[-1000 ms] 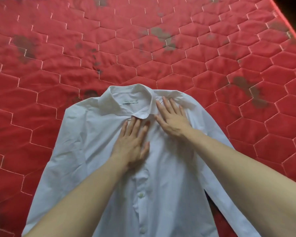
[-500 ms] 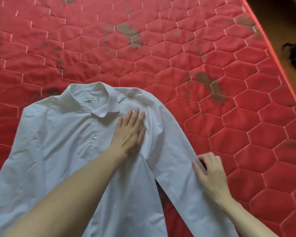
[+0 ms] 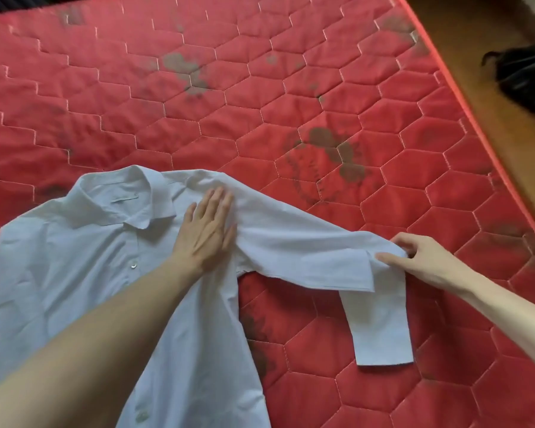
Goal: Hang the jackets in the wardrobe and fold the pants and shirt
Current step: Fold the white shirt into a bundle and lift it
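My left hand [image 3: 206, 233] pressed the white shirt [image 3: 84, 273] flat; my right hand [image 3: 426, 261] pinched its sleeve [image 3: 322, 257] out over open red mattress [image 3: 260, 103], whose edge lay beyond.

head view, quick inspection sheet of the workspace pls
surface: red quilted mattress, dark stains in several patches
job's things: white shirt front up, buttoned, collar away from the person; its sleeve drawn out sideways, cuff end bent toward the person
clutter: nothing seen
grippers: left hand pressed flat by the shoulder seam; right hand pinches the sleeve at its bend
cables: nothing seen
surroundings: brown floor past the mattress edge, dark object on it, too blurred to name
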Tool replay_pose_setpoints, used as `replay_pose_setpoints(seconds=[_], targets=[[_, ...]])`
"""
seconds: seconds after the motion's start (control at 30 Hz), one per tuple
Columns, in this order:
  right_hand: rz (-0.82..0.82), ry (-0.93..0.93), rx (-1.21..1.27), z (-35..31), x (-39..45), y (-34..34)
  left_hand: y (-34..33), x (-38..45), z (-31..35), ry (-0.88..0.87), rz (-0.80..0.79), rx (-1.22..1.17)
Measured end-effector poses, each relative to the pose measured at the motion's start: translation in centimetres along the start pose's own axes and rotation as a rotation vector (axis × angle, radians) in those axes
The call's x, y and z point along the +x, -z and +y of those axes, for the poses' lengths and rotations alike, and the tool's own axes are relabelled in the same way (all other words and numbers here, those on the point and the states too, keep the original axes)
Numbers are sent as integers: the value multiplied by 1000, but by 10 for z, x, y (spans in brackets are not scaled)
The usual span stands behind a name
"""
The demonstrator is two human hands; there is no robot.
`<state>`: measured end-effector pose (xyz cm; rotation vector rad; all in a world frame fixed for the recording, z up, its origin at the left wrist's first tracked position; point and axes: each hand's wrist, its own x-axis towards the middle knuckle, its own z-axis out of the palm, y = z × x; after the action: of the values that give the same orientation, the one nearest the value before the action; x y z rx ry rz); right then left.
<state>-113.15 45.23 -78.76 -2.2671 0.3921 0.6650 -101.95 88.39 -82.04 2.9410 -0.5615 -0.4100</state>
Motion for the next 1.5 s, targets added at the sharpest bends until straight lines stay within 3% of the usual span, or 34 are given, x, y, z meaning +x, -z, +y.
replay_pose_setpoints(seconds=[0.1, 0.27, 0.33, 0.53, 0.63, 0.73, 0.87, 0.97, 1.07, 1.2, 1.3, 1.4, 1.5], targets=[[-140, -5, 159, 6, -10, 8, -5, 21, 9, 1, -82, -26], [306, 78, 272, -1, -4, 35, -13, 35, 14, 53, -117, -9], [343, 85, 279, 1, -3, 39, -16, 36, 12, 58, -119, 1], [-14, -99, 239, 28, -17, 35, -16, 27, 18, 33, -1, 18], [-151, -141, 209, 41, -27, 43, -15, 18, 28, -237, 58, 66], [-355, -181, 185, 49, -41, 52, -13, 16, 46, -450, -53, 60], [-460, -240, 154, 48, -54, 59, -10, 26, 84, -441, -108, 66], [-280, -199, 138, 53, -55, 47, -7, 38, 123, -342, -59, -86], [-42, -182, 347, 61, -54, 44, -7, 57, 157, -258, -36, -70], [-25, -285, 451, 78, -57, 72, -3, 85, 172, -226, -142, 105], [69, -339, 352, 94, -60, 92, 1, 96, 161, -189, 21, -58], [311, -336, 307, 105, -57, 94, 8, 94, 159, -71, 147, -182], [572, -370, 499, 105, -52, 76, 3, 70, 160, 35, 256, -117]])
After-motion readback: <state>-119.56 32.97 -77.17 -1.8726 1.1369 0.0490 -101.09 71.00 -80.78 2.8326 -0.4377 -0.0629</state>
